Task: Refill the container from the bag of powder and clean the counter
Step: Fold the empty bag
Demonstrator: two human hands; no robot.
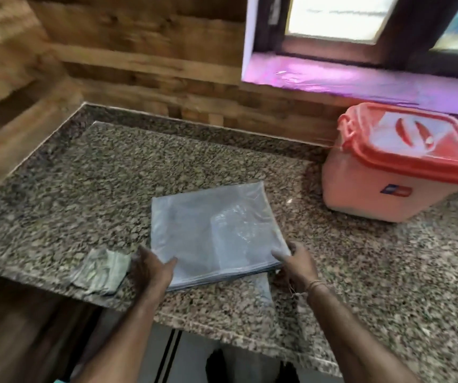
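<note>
Cloth (101, 272): folded, greyish, lying near the front edge of the counter (89, 172), just beside the left hand — untouched, so in my judgement the wiping is not yet begun.
Left hand (154, 269): grasping the near left corner of the bag, thumb on top.
Bag (211, 233): flat and folded on the granite, between both hands; it looks empty, no heap of powder is visible inside.
Right hand (297, 262): pinching the near right corner of the same bag, fingers under the edge.
Container (393, 172): well apart at the right, near the wall, its red lid (413, 142) on.
Step in hand: probably the tidy-up after the refill — the flattened bag is being folded or lifted away.
Next move: put the bag aside, then take the cloth and wipe; any spilled powder is too small to see.
</note>
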